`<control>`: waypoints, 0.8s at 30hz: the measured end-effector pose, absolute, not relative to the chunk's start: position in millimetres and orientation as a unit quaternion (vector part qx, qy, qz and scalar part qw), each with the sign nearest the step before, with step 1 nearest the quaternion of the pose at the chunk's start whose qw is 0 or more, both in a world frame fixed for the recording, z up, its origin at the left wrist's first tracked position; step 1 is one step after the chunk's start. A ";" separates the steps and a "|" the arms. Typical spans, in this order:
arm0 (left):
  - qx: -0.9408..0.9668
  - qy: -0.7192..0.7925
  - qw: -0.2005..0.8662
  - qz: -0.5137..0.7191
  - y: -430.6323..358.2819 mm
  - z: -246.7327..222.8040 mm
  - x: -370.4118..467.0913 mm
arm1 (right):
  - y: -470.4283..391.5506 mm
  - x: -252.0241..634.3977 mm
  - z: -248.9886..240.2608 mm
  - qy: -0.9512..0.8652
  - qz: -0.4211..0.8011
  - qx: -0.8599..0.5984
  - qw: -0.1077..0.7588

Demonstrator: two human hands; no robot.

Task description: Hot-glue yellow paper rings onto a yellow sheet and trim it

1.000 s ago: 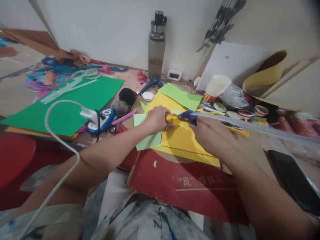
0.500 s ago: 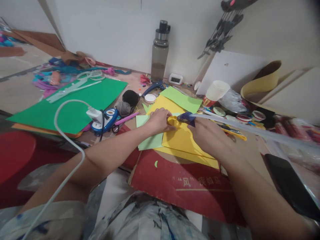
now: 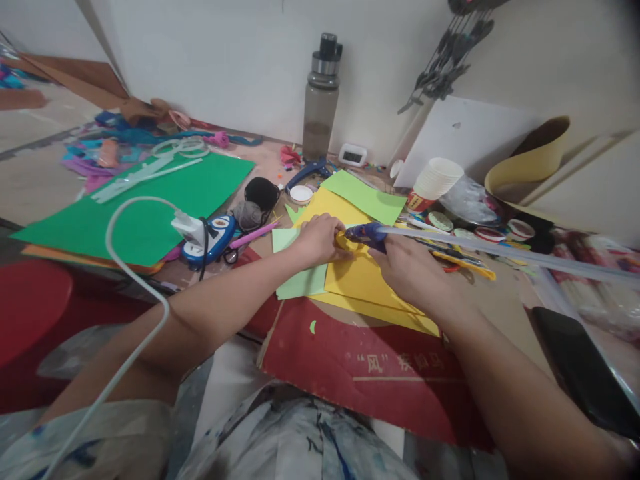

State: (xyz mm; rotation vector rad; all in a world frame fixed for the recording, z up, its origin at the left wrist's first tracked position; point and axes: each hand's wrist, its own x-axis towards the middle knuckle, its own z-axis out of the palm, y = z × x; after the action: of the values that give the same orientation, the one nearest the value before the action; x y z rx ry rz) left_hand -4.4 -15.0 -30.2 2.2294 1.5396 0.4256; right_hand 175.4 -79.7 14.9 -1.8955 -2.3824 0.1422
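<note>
My left hand [image 3: 321, 240] pinches a small yellow piece [image 3: 342, 239] above the yellow sheets [image 3: 370, 287]. In my right hand [image 3: 407, 267] is a blue glue gun [image 3: 367, 233], its tip at the yellow piece; a long translucent glue stick [image 3: 480, 245] sticks out of its back to the right. A pale green sheet [image 3: 300, 283] lies under my left wrist, and a light green sheet [image 3: 365, 197] lies behind both hands. Fingertips of the left hand are partly hidden.
Left are a green sheet [image 3: 165, 223], a white cable [image 3: 165, 313] and a blue power socket [image 3: 217, 243]. Behind stand a bottle [image 3: 320, 110] and paper cups [image 3: 436, 181]. A phone [image 3: 583, 363] lies right. A red cardboard [image 3: 325, 363] with a green scrap [image 3: 313, 327] is in front.
The glue gun has shifted slightly left and tilted, its tip now closer to the fingers of my left hand. My left hand has barely moved.
</note>
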 end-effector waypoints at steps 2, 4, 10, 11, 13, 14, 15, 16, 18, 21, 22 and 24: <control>0.798 0.550 0.196 0.151 -14.5 -30.8 -4.5 | -79.8 174.4 13.5 -0.783 0.041 -0.619 0.050; 0.798 0.550 0.194 0.154 -13.9 -31.5 -4.5 | -79.9 174.2 13.4 -0.782 0.037 -0.620 0.051; 0.792 0.552 0.203 0.162 -13.1 -32.6 -4.6 | -81.6 176.4 24.2 -0.777 0.021 -0.630 -0.003; 0.793 0.551 0.203 0.162 -13.2 -32.7 -4.6 | -82.5 176.4 26.2 -0.775 0.021 -0.632 -0.009; 0.794 0.550 0.202 0.161 -13.6 -32.6 -4.7 | -84.3 175.5 28.6 -0.770 0.022 -0.638 -0.010; 0.795 0.549 0.201 0.161 -13.8 -32.5 -4.7 | -84.9 174.7 28.8 -0.767 0.022 -0.641 -0.005; 0.795 0.549 0.200 0.161 -14.1 -32.3 -4.6 | -85.1 173.9 28.3 -0.766 0.021 -0.643 0.001; 0.795 0.549 0.200 0.161 -14.3 -32.0 -4.6 | -84.9 173.0 27.3 -0.766 0.020 -0.642 0.007; 0.794 0.550 0.202 0.161 -14.6 -31.3 -4.5 | -83.6 171.8 24.3 -0.771 0.021 -0.636 0.019; 0.793 0.552 0.203 0.158 -14.5 -30.6 -4.5 | -81.3 172.1 20.8 -0.774 0.028 -0.632 0.032; 0.793 0.552 0.203 0.157 -14.3 -30.7 -4.5 | -81.1 172.7 20.7 -0.772 0.030 -0.635 0.032; 0.793 0.552 0.204 0.156 -13.8 -31.4 -4.6 | -81.8 174.4 22.0 -0.768 0.030 -0.639 0.027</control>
State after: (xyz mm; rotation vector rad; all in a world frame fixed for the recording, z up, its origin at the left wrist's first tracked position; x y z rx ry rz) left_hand -4.6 -13.8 -31.4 2.2128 1.5402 0.4360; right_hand 174.4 -81.8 22.0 -1.9731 -2.3736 0.0934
